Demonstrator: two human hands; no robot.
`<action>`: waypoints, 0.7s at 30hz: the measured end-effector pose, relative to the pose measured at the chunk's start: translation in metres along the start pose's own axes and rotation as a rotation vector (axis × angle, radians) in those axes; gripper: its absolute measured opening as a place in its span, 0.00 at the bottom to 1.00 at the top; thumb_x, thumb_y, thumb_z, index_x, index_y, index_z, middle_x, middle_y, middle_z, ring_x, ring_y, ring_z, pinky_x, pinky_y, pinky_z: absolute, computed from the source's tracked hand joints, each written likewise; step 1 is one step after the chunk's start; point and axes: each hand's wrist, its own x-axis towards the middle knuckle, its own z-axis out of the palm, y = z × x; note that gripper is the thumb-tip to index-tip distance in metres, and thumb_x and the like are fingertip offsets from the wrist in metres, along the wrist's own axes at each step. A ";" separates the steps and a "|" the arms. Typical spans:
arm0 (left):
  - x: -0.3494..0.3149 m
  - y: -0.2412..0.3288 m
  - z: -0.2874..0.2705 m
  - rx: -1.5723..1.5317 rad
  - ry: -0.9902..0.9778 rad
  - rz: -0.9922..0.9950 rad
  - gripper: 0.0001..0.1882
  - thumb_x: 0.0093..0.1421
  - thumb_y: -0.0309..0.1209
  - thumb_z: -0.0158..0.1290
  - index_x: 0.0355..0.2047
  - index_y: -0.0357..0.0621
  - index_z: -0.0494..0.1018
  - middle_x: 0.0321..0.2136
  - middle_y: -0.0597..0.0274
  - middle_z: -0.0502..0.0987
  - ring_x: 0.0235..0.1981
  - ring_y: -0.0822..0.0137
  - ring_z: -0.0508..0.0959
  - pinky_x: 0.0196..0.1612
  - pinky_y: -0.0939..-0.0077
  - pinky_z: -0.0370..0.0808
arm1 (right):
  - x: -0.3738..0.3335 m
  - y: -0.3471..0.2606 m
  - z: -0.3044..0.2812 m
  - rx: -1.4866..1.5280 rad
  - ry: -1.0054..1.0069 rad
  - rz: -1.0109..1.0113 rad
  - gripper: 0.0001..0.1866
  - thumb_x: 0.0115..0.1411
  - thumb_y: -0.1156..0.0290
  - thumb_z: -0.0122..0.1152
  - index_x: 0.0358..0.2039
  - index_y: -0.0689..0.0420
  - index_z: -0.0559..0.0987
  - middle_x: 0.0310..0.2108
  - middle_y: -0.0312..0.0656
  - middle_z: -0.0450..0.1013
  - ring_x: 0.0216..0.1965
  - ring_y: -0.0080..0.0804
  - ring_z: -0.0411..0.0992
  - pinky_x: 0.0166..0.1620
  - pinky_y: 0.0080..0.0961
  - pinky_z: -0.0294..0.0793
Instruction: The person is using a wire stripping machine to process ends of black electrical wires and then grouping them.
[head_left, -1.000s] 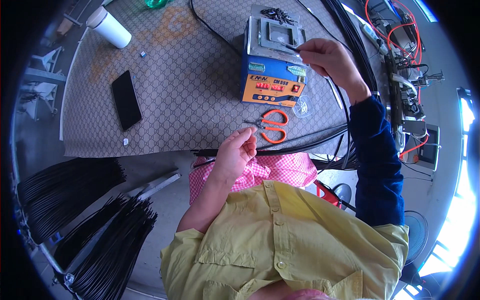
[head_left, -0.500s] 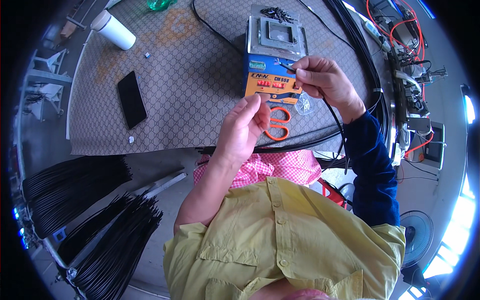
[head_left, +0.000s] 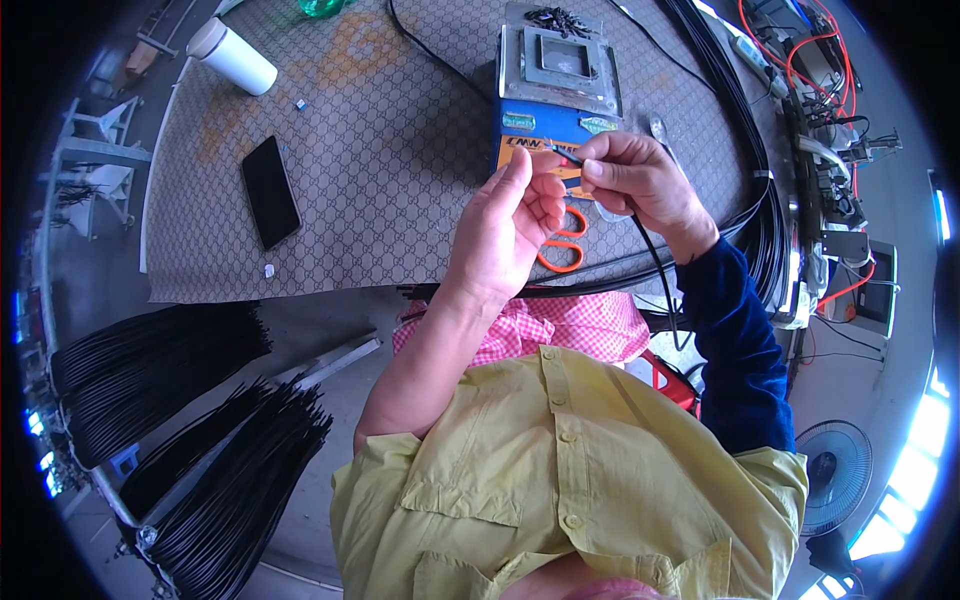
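Note:
My right hand [head_left: 645, 185] pinches a black cable [head_left: 652, 250] close to its stripped end, where short thin wires show. The rest of the cable loops down from that hand past the table edge. My left hand [head_left: 505, 225] is curled, thumb up, with its thumb and forefinger close together at the wire tips; whatever lies between them is too small to make out. Behind both hands stands a blue and orange solder pot [head_left: 548, 118] with a metal tray on top; the hands cover much of its front display. Orange-handled scissors [head_left: 565, 262] lie just below the hands, partly hidden.
On the patterned tabletop [head_left: 370, 200] lie a black phone [head_left: 271, 193] and a white tumbler [head_left: 232, 58]. A thick bundle of black cables [head_left: 745, 120] runs along the right side. More black cables [head_left: 235, 490] hang at lower left. A fan [head_left: 836, 478] stands at right.
My left hand has risen and moved right, up to the cable's stripped end. My right hand has moved slightly down and still holds the cable. The whole view has shifted slightly.

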 end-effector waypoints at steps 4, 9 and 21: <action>-0.003 -0.008 -0.002 -0.030 -0.033 -0.031 0.15 0.58 0.41 0.45 0.31 0.41 0.70 0.22 0.67 0.71 0.22 0.76 0.70 0.29 0.83 0.68 | -0.009 0.020 -0.003 0.072 0.003 -0.056 0.06 0.52 0.75 0.56 0.30 0.61 0.73 0.18 0.33 0.66 0.15 0.15 0.59 0.17 0.10 0.55; -0.012 -0.016 0.001 -0.021 -0.019 -0.073 0.13 0.58 0.39 0.45 0.30 0.41 0.70 0.23 0.65 0.72 0.23 0.75 0.72 0.29 0.82 0.69 | -0.025 0.030 -0.002 0.059 0.048 -0.103 0.05 0.51 0.77 0.57 0.30 0.60 0.75 0.19 0.31 0.66 0.16 0.13 0.59 0.17 0.10 0.56; -0.029 -0.030 0.010 0.070 -0.101 -0.148 0.12 0.58 0.36 0.45 0.30 0.39 0.70 0.23 0.62 0.73 0.24 0.74 0.72 0.30 0.81 0.70 | -0.062 0.043 0.000 0.123 -0.004 -0.167 0.05 0.52 0.77 0.55 0.31 0.58 0.75 0.27 0.33 0.72 0.24 0.15 0.67 0.26 0.07 0.67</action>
